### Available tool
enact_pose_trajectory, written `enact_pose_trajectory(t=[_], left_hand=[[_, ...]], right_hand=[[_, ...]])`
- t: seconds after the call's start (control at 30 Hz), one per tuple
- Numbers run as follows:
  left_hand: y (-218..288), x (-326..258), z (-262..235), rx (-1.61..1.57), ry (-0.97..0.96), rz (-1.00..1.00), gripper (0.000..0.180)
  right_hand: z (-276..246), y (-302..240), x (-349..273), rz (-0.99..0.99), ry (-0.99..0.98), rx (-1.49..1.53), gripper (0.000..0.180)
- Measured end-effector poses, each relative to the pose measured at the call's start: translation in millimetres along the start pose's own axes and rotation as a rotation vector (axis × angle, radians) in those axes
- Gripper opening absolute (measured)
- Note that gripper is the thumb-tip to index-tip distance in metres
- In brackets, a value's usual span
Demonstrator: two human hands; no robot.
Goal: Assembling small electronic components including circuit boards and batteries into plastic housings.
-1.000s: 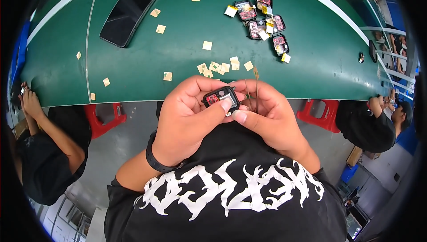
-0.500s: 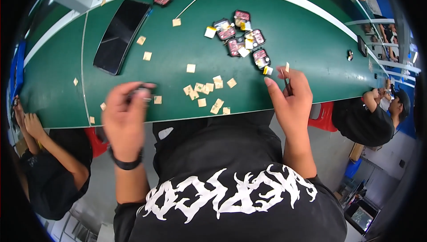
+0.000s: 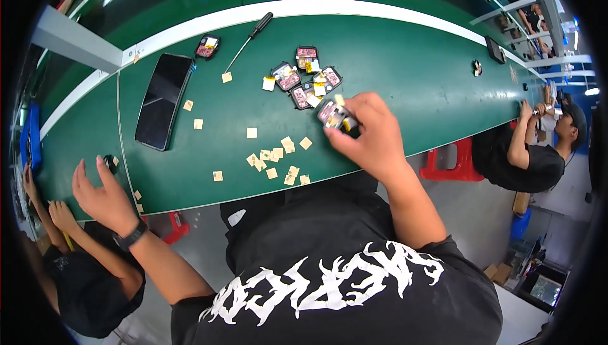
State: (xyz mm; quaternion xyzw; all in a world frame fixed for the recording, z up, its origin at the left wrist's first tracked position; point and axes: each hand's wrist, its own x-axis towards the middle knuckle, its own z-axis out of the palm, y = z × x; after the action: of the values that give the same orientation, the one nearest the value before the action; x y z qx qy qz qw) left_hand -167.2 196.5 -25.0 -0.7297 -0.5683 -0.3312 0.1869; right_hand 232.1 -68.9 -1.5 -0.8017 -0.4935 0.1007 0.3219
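1. While the right hand point(image 3: 373, 133) grips a case point(image 3: 330, 114) between thumb and fingers, the case's red board and black rim show slightly blurred, near four similar cases point(image 3: 286, 77).
2. Half a second ago that case lay among those; the left hand point(image 3: 104, 199), then closed round another, is now spread wide, a small dark object point(image 3: 110, 163) just beyond it.
3. The table point(image 3: 443, 104) stretches rightward, its near edge under the right wrist; squares point(image 3: 277, 153) and a phone point(image 3: 163, 101) lie between the hands.

The black short-sleeved T-shirt point(image 3: 380, 319) bears large, jagged white lettering point(image 3: 329, 280); the trousers point(image 3: 259, 212) are dark, and a black band point(image 3: 131, 235) circles the left wrist.
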Motion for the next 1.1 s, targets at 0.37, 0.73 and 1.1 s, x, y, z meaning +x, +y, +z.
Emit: enact_pose_trajectory(t=[0.37, 0.73, 1.1], left_hand=[[215, -70, -69, -1.745, -1.514, -0.503, 0.043], [213, -88, -63, -1.68, -1.387, -0.586, 0.033], [216, -92, -66, -1.636, -1.342, -0.56, 0.032]], right_hand=[[-13, -42, -19, -0.202, -0.289, 0.341, 0.042], [-2, -23, -38, 0.325, -0.233, 0.547, 0.053], [2, -41, -42, 0.219, -0.352, 0.308, 0.04]])
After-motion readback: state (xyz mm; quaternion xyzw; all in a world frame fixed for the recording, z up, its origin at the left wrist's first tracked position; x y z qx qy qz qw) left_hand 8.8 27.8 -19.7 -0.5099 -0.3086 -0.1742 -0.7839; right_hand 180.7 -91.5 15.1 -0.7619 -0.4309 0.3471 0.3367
